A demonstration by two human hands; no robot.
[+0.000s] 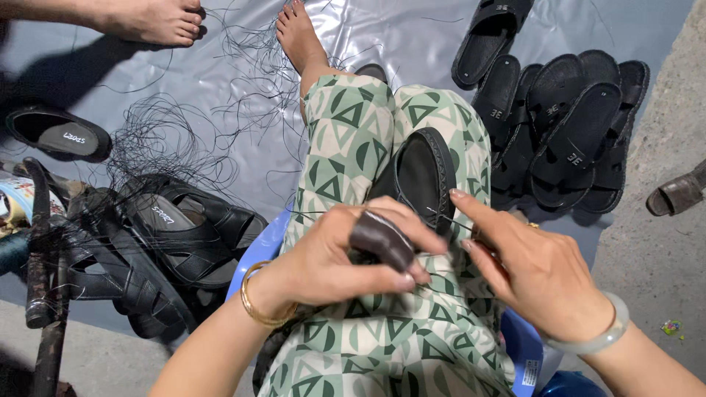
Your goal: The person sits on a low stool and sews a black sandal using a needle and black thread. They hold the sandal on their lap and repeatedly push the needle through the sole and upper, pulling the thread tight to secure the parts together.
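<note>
Soft, even daylight fills the scene, bright without harshness. The grey plastic sheet beyond the left hand throws back pale streaks of glare, strongest straight ahead of both hands near the top edge. A broad, soft shadow lies on the sheet far to the left of the left hand, under a bare foot. The black sandals beyond the right hand lose detail in their darkness. Both hands are slightly soft with motion blur; the loose threads stay fairly crisp. Lines bend outward toward the corners, a wide-lens distortion.
</note>
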